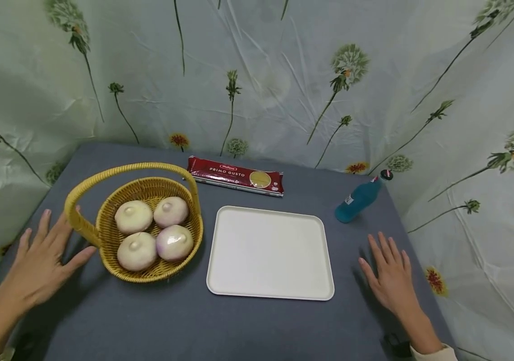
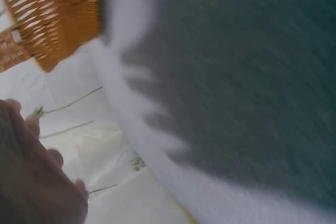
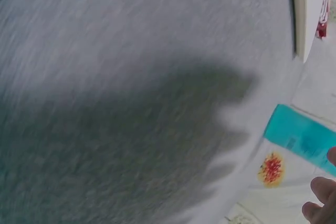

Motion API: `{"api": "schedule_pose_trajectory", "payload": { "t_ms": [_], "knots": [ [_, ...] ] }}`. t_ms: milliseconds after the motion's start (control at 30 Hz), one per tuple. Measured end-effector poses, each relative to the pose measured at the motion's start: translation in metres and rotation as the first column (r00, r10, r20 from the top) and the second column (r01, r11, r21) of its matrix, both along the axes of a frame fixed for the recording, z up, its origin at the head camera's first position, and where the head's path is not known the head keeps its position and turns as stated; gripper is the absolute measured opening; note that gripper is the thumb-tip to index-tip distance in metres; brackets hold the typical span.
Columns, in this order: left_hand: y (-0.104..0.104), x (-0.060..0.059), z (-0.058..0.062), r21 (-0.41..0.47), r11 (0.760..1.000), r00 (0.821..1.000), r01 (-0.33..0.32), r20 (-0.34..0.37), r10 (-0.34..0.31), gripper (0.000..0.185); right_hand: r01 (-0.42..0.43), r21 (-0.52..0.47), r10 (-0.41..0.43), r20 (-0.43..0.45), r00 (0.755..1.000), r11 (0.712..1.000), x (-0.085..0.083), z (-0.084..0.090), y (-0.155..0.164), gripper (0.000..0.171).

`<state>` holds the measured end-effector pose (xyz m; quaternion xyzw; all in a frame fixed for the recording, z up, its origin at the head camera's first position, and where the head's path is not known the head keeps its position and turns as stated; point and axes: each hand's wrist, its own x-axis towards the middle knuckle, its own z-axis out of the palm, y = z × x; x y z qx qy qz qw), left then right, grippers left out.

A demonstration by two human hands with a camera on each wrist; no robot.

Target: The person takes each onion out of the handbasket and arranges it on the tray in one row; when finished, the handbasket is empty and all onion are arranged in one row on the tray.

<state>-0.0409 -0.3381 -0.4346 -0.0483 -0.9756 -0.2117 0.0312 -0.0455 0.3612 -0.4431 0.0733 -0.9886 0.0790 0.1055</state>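
Observation:
A yellow wicker basket [image 1: 103,245] with a hoop handle stands on the grey tabletop at the left, holding several pale round onions [image 1: 134,216]. My left hand [image 1: 42,255] hovers just left of the basket with fingers spread, holding nothing. A white rectangular tray [image 1: 269,253] lies in the middle. To the right of the tray my right hand [image 1: 389,273] is flat and open above the table. The left wrist view shows part of the basket [image 2: 58,14] and my blurred left hand [image 2: 37,177]. In the right wrist view, only fingertips [image 3: 320,195] show at the lower right.
A red spaghetti packet [image 1: 235,176] lies behind the tray. A blue bottle [image 1: 358,199] stands at the back right; it shows as a teal shape [image 3: 299,137] in the right wrist view. Flower-printed cloth [image 1: 257,75] walls the table on three sides.

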Motion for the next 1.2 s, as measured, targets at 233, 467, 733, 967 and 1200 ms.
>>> {"api": "schedule_pose_trajectory", "payload": {
  "t_ms": [233,467,733,967,1200],
  "knots": [
    [0.004,-0.01,0.004,0.468,0.876,0.992,0.116,-0.02,-0.121,0.096,-0.035,-0.032,0.034,-0.013,0.999,0.999,0.0,0.002,-0.023,0.065],
    [0.007,-0.016,0.003,0.556,0.818,0.987,0.148,-0.031,-0.157,0.101,-0.068,-0.05,0.068,-0.001,0.998,0.996,-0.006,-0.003,-0.039,0.066],
    [0.008,-0.027,0.001,0.713,0.667,0.939,0.214,0.039,-0.343,0.087,-0.091,-0.084,0.091,-0.006,0.996,0.992,-0.009,-0.003,-0.054,0.066],
    [0.008,-0.035,0.0,0.799,0.56,0.871,0.219,0.098,-0.481,0.089,-0.136,-0.124,0.134,-0.031,0.991,0.983,-0.011,-0.003,-0.075,0.066],
    [0.011,-0.038,0.002,0.798,0.56,0.879,0.221,0.087,-0.47,0.094,-0.185,-0.156,0.181,-0.038,0.983,0.97,-0.02,0.001,-0.1,0.068]
  ]
}}
